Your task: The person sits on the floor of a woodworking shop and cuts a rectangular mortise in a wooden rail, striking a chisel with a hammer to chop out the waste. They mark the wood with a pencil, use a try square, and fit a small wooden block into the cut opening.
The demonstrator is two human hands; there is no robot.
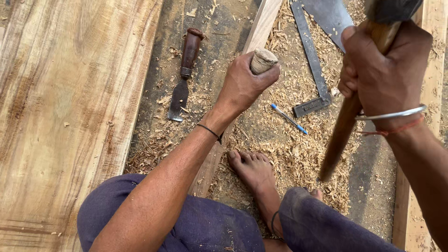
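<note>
My left hand [245, 84] is closed around a chisel with a pale, worn wooden handle [262, 59], held upright on a narrow wooden plank [263, 23] that runs away from me. My right hand [387, 70] grips a hammer by its brown wooden handle [340, 135]. The dark hammer head [392, 9] is raised near the top edge, above and to the right of the chisel. The chisel's blade is hidden under my left hand.
A second chisel [184, 74] with a dark handle lies left of the plank. A metal try square [310, 60], a saw blade [329, 16] and a blue pen [289, 119] lie in wood shavings. A wide plank [60, 116] fills the left. My bare foot [254, 170] rests below.
</note>
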